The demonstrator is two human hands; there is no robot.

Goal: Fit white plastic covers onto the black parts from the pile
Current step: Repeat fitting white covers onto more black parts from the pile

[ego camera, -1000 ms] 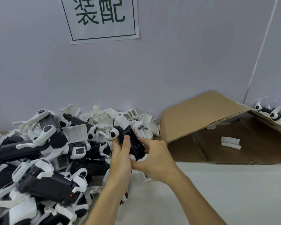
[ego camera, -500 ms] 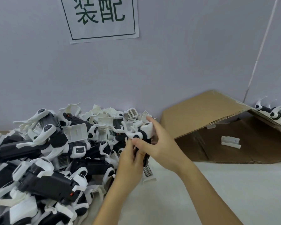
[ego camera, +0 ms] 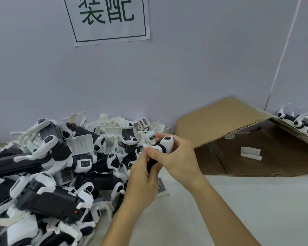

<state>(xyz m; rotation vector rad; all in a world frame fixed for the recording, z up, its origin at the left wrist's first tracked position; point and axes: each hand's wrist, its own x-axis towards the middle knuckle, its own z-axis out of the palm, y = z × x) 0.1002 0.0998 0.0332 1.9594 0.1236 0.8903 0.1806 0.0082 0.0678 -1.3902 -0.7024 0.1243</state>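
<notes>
- The left hand [ego camera: 143,176] grips the lower end of a black part [ego camera: 151,163], fingers wrapped round it; the right hand [ego camera: 178,157] curls over the top end, thumb and fingers pinching the white plastic cover [ego camera: 167,143] seated there. Part and cover sit between the two hands, lifted clear of the table [ego camera: 238,201].
- The black body is mostly hidden by both palms, so whether the cover has fully clicked home cannot be told. A half-seated cover could, in my judgement, spring off once the right hand lets go.
- If the right thumb presses off-centre, the cover may tilt and jam; the thin white clip arm poking out just left of the thumb looks easy to bend or snap.
- The pile [ego camera: 60,166] of black parts and loose white pieces lies just left of the left hand, its nearest pieces close to the knuckles. A slipped part would probably fall into it and get mixed with unfinished ones.
- A small perforated white piece [ego camera: 161,186] lies on the table directly beneath the hands; a dropped part could knock it away.
- The cardboard box [ego camera: 229,126] lies open to the right of the right hand, with a lone white cover [ego camera: 251,153] inside; a wide swing of the right elbow could nudge the flap.
</notes>
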